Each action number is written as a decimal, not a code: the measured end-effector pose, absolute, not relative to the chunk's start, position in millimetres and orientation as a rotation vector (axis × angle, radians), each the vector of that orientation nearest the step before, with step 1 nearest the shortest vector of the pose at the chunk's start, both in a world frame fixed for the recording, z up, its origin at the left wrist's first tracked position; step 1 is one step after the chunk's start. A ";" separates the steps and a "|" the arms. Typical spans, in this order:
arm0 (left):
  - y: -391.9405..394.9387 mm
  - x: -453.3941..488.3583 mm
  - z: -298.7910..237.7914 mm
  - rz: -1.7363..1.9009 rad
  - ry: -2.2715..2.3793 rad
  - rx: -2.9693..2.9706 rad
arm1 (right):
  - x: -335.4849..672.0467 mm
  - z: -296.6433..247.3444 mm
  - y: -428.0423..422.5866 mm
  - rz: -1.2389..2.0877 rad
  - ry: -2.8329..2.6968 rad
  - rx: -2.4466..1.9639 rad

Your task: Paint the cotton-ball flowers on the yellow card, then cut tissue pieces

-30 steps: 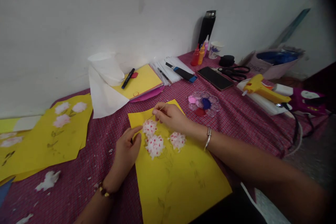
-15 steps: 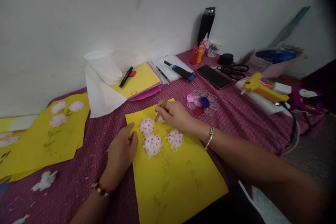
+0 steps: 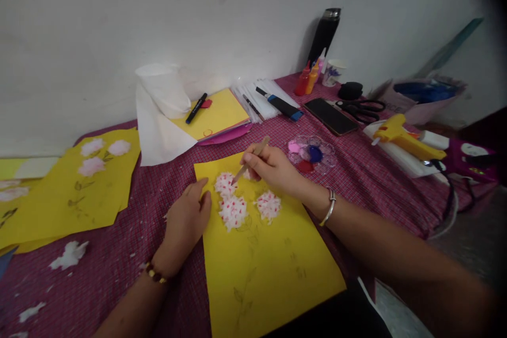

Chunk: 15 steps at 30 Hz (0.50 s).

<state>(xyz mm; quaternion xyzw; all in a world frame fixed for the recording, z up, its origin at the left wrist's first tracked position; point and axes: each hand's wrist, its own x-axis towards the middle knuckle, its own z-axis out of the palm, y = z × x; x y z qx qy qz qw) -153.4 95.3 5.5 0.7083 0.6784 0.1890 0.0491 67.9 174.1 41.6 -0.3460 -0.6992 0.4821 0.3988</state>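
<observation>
A yellow paper sheet [image 3: 269, 264] lies on the red checked tablecloth [image 3: 127, 253] in front of me. Three white tissue flowers dotted with red [image 3: 233, 210] are stuck near its top. My right hand [image 3: 271, 169] pinches a thin wooden brush [image 3: 250, 160], its tip touching the upper left flower. My left hand [image 3: 186, 224] rests flat on the sheet's left edge, fingers together and stretched out, holding nothing. Faint pencil stems and leaves are drawn lower on the sheet.
A clear paint palette [image 3: 311, 151] with pink, blue and red sits right of my hand. Behind are paint bottles [image 3: 308, 80], a black flask [image 3: 325, 34], phone [image 3: 330, 116], scissors [image 3: 362, 109] and a yellow glue gun [image 3: 404, 138]. Another flowered yellow sheet [image 3: 75, 190] lies left; white tissue [image 3: 160, 116] at back.
My right hand shifted from the sheet's top edge, turned the brush and brought its tip down onto the upper left flower. My left hand stayed on the sheet's edge.
</observation>
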 end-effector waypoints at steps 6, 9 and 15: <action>94.7 -153.7 3.6 0.531 2.074 2.150 | 61.8 36.9 167.8 1.225 -1.994 -0.851; 94.2 -153.1 4.7 0.508 2.072 2.159 | 59.6 34.3 168.4 1.222 -1.988 -0.834; 94.0 -150.2 6.7 0.467 2.067 2.190 | 57.6 32.4 168.6 1.169 -1.967 -0.830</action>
